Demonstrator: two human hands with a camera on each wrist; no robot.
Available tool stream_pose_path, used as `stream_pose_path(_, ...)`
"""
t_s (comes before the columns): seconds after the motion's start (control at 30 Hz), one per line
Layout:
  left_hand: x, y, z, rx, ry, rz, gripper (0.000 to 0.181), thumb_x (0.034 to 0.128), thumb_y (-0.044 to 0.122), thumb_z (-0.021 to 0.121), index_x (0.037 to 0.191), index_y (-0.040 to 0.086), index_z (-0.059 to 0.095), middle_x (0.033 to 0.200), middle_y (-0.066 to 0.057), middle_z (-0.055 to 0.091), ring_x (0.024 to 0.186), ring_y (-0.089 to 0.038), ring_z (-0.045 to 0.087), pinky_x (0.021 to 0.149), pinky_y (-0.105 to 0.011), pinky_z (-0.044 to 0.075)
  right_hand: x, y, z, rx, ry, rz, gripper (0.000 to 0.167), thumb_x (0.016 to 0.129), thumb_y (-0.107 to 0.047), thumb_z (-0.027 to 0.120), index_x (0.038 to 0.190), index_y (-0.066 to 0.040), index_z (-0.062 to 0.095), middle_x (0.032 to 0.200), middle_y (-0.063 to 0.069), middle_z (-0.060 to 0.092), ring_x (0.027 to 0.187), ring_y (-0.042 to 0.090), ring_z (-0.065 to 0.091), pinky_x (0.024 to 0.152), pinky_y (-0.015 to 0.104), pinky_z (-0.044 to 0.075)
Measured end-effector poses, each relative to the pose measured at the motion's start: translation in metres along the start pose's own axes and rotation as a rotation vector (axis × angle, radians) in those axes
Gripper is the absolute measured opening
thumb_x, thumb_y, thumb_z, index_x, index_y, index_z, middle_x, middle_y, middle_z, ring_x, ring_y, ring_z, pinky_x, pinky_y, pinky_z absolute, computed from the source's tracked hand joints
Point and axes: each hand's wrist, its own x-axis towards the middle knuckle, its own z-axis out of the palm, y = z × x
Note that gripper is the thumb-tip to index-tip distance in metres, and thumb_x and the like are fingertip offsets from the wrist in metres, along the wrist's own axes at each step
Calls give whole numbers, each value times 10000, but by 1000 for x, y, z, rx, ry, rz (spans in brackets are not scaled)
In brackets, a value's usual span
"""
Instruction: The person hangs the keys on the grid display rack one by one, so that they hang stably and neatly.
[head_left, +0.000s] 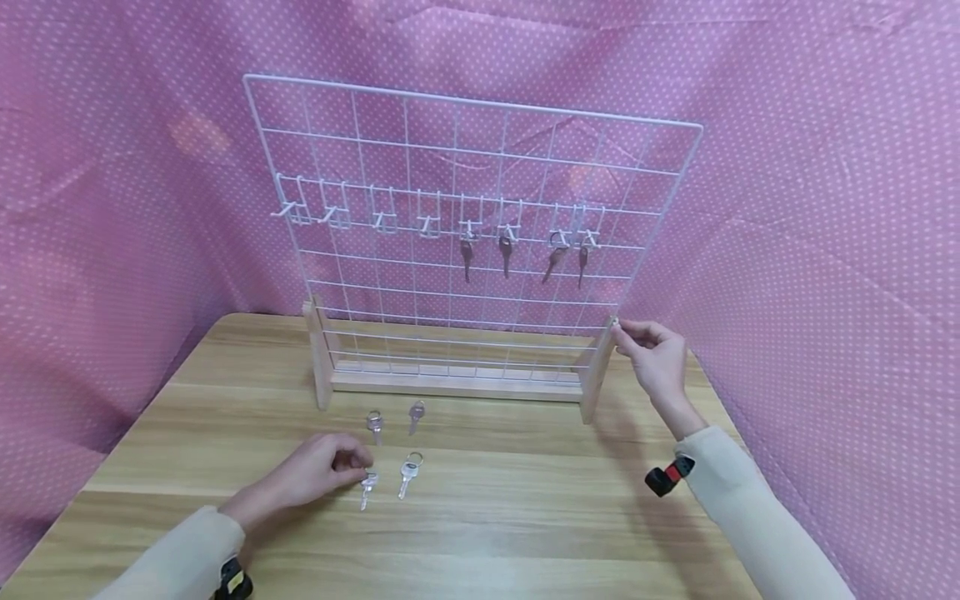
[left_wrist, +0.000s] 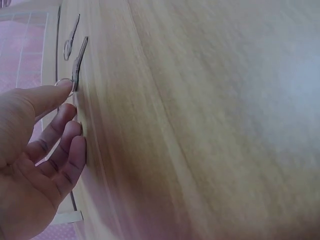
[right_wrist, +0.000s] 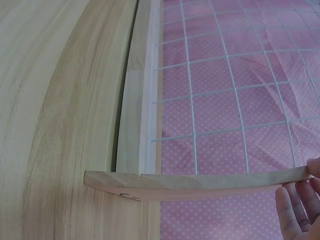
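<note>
Cloth point(head_left: 480, 42): behind rack point(head_left: 457, 385)
Key point(head_left: 367, 482): likely light, stiff; take by ring point(head_left: 371, 474)
Left hand point(head_left: 318, 471): pinches ring
Right hand point(head_left: 660, 362): pinches rack

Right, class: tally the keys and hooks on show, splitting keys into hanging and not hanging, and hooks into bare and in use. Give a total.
Hanging keys: 4
Keys not hanging, including one at the left hand: 4
Bare hooks: 4
Hooks in use: 4
Total: 16

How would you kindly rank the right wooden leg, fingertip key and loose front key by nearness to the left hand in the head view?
1. Fingertip key, touching.
2. Loose front key, just right.
3. Right wooden leg, back right.
</note>
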Motion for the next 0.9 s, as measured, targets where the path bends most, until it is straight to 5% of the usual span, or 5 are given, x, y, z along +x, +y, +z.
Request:
stream_pose_path(0.47, -5, -7, -3, -34, 43, -8, 64, 919, 175, 810, 887, 218, 774, 834, 115, 714, 725, 36, 544, 629, -166, 497, 0, 0, 0, -4, -7, -6, 290, 933, -58, 796, 1121, 149, 716, 813, -252, 721, 715, -46, 709, 700, 160, 641)
stream_pose_path(0.73, -4, 3, -11, -121, 121, -73, 59, 934, 222, 791, 933, 163, 784, 856, 52, 737, 749, -17, 594, 672, -189, 554, 0, 0, 0, -11, 4, -10, 264, 931, -61, 799, 1109, 123, 736, 891, -120, 793, 718, -23, 721, 708, 190, 652)
stream_pose_path(0.9, 3, 15, -25, -168, 207, -102, 68, 938, 208, 792, 965, 146, 796, 868, -32, 749, 711, -42, 554, 618, -194, 503, -1, -1, 0, -13, 6, -2, 268, 935, -69, 797, 1117, 118, 736, 883, -146, 782, 722, -37, 716, 707, 174, 647)
